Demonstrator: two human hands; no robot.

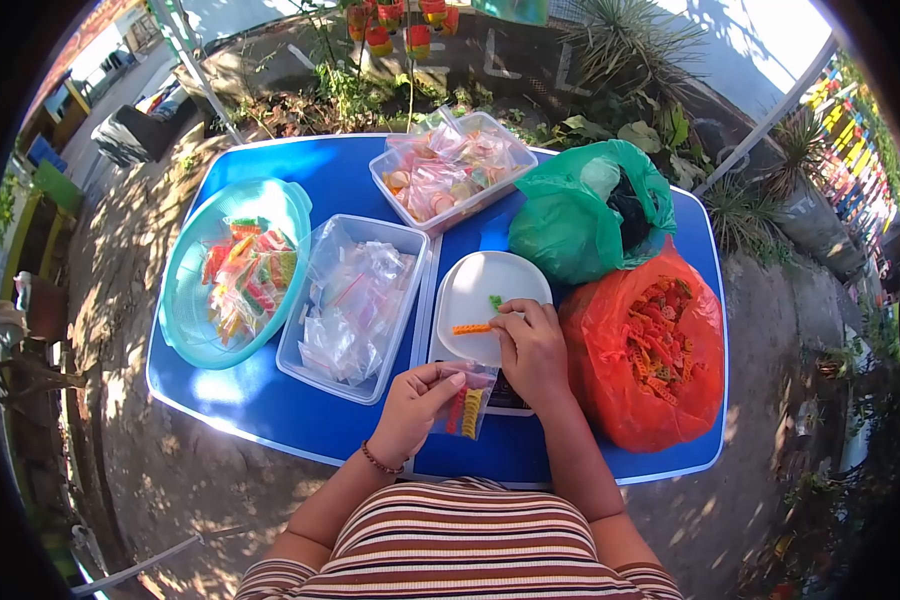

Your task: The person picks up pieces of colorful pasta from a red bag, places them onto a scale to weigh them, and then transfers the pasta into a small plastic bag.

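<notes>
My left hand (407,411) pinches a small clear plastic bag (467,405) at its top edge; red and yellow spiral pieces show inside. Over the right side of a white plate (467,290), my right hand (526,338) has its fingers closed at the end of an orange spiral piece (472,329). A green piece (496,301) lies on the plate just above. The plate rests on a scale, whose dark front panel (507,392) is partly hidden by my right hand and the bag.
The blue table (240,425) holds a teal basket (175,285) of filled bags, a clear tub (288,350) of plastic bags, and another tub (518,148) of bagged pieces. To the right are a green bag (560,215) and a red bag (610,390) with many spiral pieces.
</notes>
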